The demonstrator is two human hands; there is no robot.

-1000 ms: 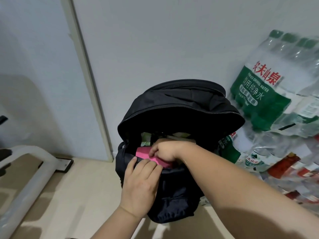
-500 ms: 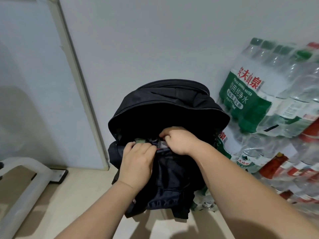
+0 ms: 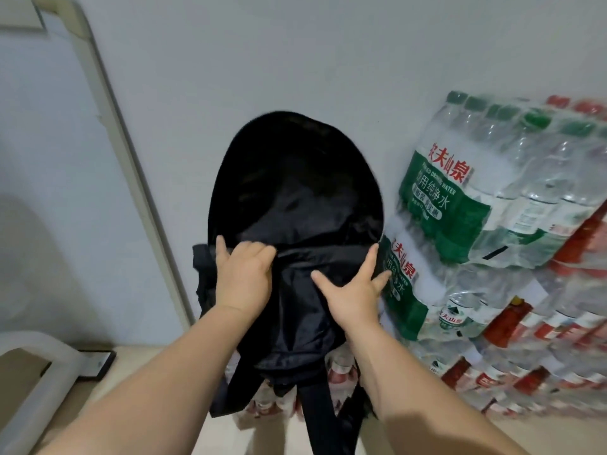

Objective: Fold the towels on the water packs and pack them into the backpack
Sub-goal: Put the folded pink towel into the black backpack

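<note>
Black soft nylon backpack (image 3: 295, 192) stands upright against the pale wall (image 3: 295, 60), top flap up & showing a dark interior; no towels visible, contents can't be made out. Left hand (image 3: 244, 277) sits on the bag's front upper edge, left side, fingers curled over the fabric w/ thumb sticking up, gripping the rim. Right hand (image 3: 353, 290) lies on the front panel, right side, fingers spread wide & flat against the cloth, thumb pointing left, pressing not pinching. Black straps (image 3: 315, 418) dangle below the bag. Just right of it, touching or nearly so, shrink-wrapped packs of clear water bottles w/ green labels & caps (image 3: 486, 198) lean on the wall, stacked atop packs w/ red labels (image 3: 542, 356); more red-label bottles show under the bag. At left, a cream door frame (image 3: 124, 165), a white curved bar (image 3: 36, 356) & a dark flat phone-like slab (image 3: 95, 364) on the beige floor (image 3: 164, 362).
</note>
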